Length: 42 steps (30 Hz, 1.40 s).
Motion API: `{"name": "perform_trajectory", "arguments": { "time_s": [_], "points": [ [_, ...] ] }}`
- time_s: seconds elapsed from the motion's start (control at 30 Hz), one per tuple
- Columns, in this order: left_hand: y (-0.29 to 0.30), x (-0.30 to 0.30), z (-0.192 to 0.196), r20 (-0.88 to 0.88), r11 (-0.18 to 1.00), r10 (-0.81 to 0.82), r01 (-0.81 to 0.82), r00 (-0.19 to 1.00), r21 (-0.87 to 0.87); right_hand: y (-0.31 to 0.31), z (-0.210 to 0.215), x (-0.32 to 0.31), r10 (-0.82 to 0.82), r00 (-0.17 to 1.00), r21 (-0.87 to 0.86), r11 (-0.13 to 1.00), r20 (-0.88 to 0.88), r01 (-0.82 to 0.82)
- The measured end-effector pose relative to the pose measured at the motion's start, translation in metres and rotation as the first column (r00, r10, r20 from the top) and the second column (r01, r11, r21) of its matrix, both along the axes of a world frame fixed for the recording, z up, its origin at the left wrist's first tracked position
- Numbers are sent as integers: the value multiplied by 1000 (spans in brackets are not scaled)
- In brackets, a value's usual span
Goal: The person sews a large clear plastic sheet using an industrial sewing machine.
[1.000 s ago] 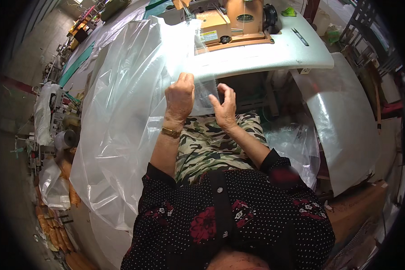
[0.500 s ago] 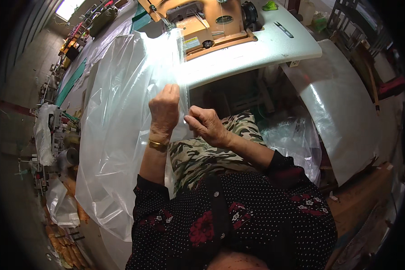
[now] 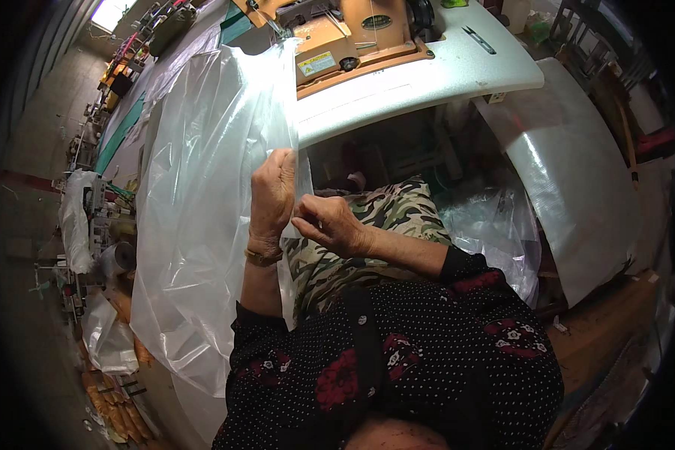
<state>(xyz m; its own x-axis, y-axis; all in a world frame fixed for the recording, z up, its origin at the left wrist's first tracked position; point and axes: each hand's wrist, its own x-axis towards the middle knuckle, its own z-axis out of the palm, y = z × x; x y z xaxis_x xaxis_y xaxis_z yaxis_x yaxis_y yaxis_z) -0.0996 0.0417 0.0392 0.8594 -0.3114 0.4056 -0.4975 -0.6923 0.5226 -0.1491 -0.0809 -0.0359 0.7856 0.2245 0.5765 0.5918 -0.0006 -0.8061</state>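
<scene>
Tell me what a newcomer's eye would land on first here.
First, the big clear plastic sheet billowing down the left, running from the white sewing table to the person's lap. At its right edge the left hand and right hand pinch the film together. Above them sits an orange industrial sewing machine on the table.

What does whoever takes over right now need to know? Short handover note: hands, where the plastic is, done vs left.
Left hand: grip shut on the edge of the clear plastic sheet, held up in front of the table edge.
Right hand: fingers pinch the same edge just beside the left hand, above the lap.
Plastic: its top end lies on the white machine table by the orange sewing machine; the rest hangs down the person's left side toward the floor.
Done: the sheet's edge is gathered between both hands.
Left: the held edge is not yet on the table or under the machine. More crumpled plastic sits to the right.
</scene>
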Motion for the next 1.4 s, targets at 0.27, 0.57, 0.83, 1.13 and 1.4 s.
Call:
{"name": "perform_trajectory", "arguments": {
  "time_s": [0.27, 0.57, 0.83, 1.13, 1.4],
  "points": [
    [19, -2, -2, -419, 956, 70, -181, 905, -231, 3, -16, 13, 201, 901, -196, 972, 384, -134],
    [4, -13, 24, 211, 980, 30, -70, 977, 184, 78, -45, 34, 406, 900, -23, 913, 156, -408],
    [5, -8, 19, 50, 944, -38, 20, 998, 330, -27, 16, 77, -304, 938, -385, 856, 165, 345],
    [11, 8, 20, -184, 983, -156, 170, 970, 68, -58, 54, 160, -62, 716, -575, 550, 696, 606],
    [16, 89, 39, 163, 971, -109, 71, 981, 227, -56, 22, 168, -297, 585, -242, 704, 754, 668]
  ]
}}
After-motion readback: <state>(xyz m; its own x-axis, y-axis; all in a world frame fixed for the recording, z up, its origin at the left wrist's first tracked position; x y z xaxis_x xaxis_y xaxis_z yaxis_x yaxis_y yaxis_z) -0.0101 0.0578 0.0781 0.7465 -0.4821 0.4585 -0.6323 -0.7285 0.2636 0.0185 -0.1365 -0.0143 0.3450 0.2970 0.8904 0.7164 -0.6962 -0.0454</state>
